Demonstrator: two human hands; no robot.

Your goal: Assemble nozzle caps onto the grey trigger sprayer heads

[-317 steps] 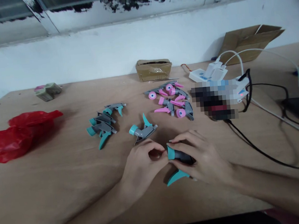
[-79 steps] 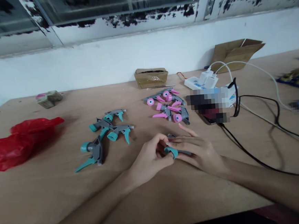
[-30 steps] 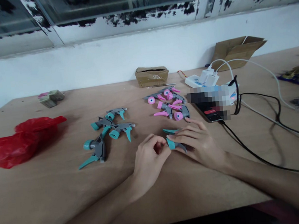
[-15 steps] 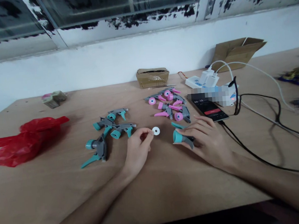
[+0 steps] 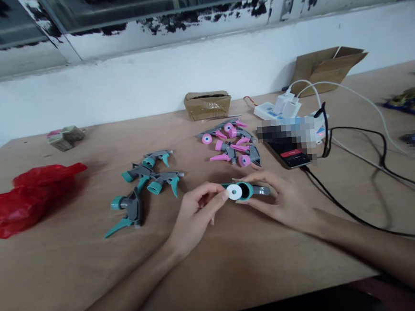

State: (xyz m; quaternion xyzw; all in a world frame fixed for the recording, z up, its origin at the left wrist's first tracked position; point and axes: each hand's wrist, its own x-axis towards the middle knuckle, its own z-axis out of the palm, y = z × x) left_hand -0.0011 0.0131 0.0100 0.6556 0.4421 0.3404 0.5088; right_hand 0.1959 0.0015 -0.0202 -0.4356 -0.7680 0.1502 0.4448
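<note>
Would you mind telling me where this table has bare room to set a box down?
Bare wood runs along the near edge, in front of the red bag and the teal sprayers, left of the left hand with its white ring. The right hand holds a sprayer. It is crowded from the pink sprayers past the phone to the cables.

I can read no word or number anywhere on my table. The phone screen shows a red bar with light marks on it, but they are too small and smeared for me to make out, and the part above it is pixelated. The small cardboard box by the wall shows nothing legible from where I look.
</note>
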